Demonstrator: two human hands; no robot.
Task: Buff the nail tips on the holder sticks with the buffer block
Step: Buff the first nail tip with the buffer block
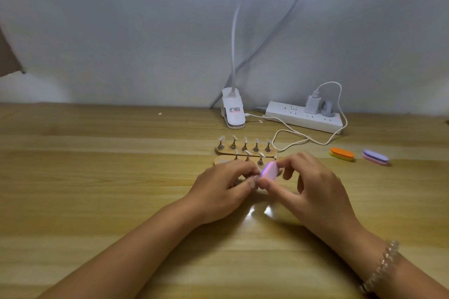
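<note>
Where the two hands meet low over the desk (97,177), the right hand (313,187) has its grip closed on a pink buffer block (269,170), thumb beneath and fingertips on top, the block tilted up on edge. The left hand (218,187) is curled close against the block's left end. Its grip is bunched, but I cannot tell what it pinches, if anything. Just behind the hands sit two wooden bases (243,152). The far one carries five holder sticks (256,147) with clear nail tips (221,139), and the near one shows three. An orange block (342,153) and a purple block (375,157) lie off to the right, near a white power strip (303,118).
</note>
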